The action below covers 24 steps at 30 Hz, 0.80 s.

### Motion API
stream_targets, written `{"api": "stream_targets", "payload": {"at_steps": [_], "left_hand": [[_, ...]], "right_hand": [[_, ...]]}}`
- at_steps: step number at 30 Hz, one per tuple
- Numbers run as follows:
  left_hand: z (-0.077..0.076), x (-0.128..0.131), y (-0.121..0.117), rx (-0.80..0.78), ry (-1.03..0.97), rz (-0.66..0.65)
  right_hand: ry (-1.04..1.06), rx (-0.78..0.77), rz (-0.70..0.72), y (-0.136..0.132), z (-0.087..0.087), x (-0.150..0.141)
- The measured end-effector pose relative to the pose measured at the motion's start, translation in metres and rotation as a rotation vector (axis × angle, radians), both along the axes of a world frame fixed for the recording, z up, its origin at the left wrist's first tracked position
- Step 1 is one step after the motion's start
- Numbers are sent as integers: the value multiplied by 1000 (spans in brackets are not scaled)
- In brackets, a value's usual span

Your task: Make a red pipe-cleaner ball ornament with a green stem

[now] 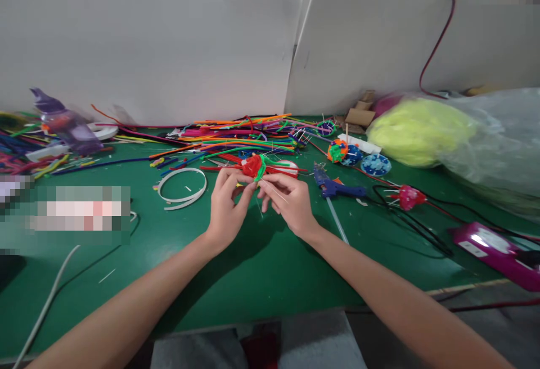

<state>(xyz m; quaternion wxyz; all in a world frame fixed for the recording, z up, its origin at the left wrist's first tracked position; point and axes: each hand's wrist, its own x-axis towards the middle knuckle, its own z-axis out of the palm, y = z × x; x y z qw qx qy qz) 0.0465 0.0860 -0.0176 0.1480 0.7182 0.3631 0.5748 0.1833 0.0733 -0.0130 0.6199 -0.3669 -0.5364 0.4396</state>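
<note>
Above the middle of the green table, my left hand (230, 203) grips a small red and green pipe-cleaner piece (255, 167) between thumb and fingers. My right hand (291, 197) pinches the green side of the same piece, its fingertips almost meeting those of the left. Thin pale strands stick out near the right fingers. Both sets of fingers are closed, and they cover the lower part of the piece. Just beyond it lie red pipe cleaners (219, 168) and a pile of multicoloured ones (248, 133).
A blue hot glue gun (337, 188) lies right of my hands, near decorated balls (375, 164). To the left are a coiled white strip (182, 188) and a purple bottle (70, 127). A magenta power strip (493, 251) and yellow bagged material (422, 133) occupy the right side.
</note>
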Motion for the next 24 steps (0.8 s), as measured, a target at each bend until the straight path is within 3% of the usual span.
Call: {"api": "stream_targets", "payload": {"at_steps": [11, 24], "left_hand": [[0, 0, -1, 64, 40, -40], [0, -3, -1, 112, 71, -24]], "right_hand": [[-99, 122, -82, -4, -5, 1], [-127, 192, -1, -2, -5, 3]]}}
